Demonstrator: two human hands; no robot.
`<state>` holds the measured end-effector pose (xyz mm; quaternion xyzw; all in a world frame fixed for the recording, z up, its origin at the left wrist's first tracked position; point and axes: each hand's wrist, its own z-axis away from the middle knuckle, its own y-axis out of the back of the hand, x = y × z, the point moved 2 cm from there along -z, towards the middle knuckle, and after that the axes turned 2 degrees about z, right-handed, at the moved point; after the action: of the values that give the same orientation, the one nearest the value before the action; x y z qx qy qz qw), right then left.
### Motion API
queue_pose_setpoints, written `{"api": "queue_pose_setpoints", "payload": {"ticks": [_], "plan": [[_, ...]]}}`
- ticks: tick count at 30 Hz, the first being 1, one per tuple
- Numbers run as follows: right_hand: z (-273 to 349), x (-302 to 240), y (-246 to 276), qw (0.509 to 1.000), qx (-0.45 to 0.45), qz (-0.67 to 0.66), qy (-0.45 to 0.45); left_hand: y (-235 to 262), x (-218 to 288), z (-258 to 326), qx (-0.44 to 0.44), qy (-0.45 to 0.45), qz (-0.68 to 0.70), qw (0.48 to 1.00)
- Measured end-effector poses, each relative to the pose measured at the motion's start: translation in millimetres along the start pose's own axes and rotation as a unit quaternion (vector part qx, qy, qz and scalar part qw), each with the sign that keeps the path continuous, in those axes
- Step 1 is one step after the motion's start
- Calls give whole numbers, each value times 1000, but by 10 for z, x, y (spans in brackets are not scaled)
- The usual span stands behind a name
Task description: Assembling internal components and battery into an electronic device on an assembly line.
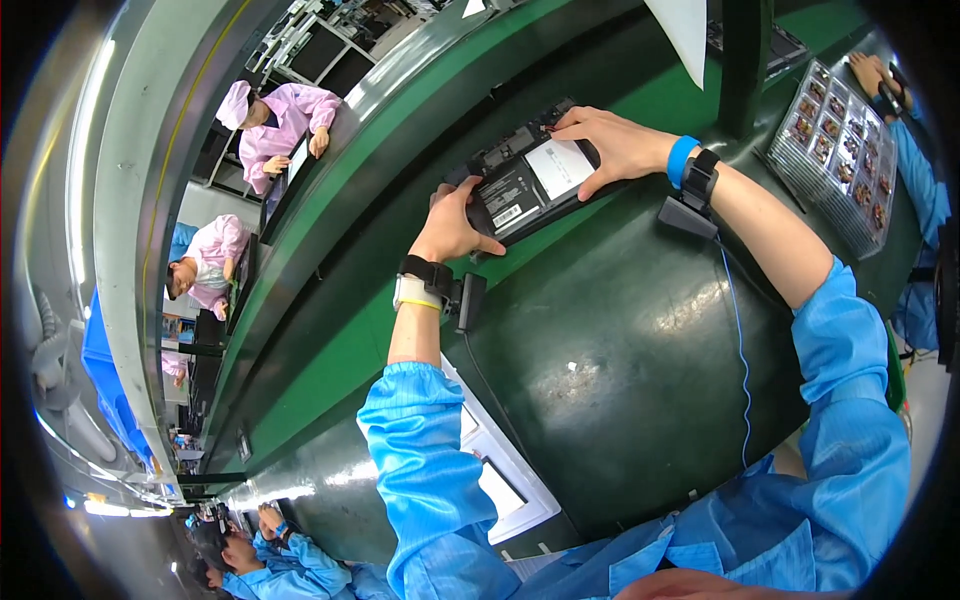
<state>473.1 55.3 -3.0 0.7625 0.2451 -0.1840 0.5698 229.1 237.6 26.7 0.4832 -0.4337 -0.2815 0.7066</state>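
The left hand (447, 225) has its fingers clamped on the left end of the dark device (512, 192), which is tilted over the green strip (345, 392) beyond the table (620, 360). The right hand's (622, 148) fingers clamp its right end; farther right stand clear trays (838, 152) of small parts.

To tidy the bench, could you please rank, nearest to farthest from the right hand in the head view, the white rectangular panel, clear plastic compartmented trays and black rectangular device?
1. Black rectangular device: held by the right hand.
2. Clear plastic trays: to the hand's right.
3. White rectangular panel: below, toward the left.
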Motion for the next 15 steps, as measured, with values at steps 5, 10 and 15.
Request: {"api": "queue_pose_setpoints", "payload": {"ticks": [5,10,15], "plan": [[12,-23,4,1000,-26,8,3,-1,19,-38,-10,17,-26,999],[64,-44,-139,998,-43,50,13,29,-38,13,-16,21,-54,998],[135,-72,-203,994,-60,90,30,3,57,67,-23,13,-126,992]]}}
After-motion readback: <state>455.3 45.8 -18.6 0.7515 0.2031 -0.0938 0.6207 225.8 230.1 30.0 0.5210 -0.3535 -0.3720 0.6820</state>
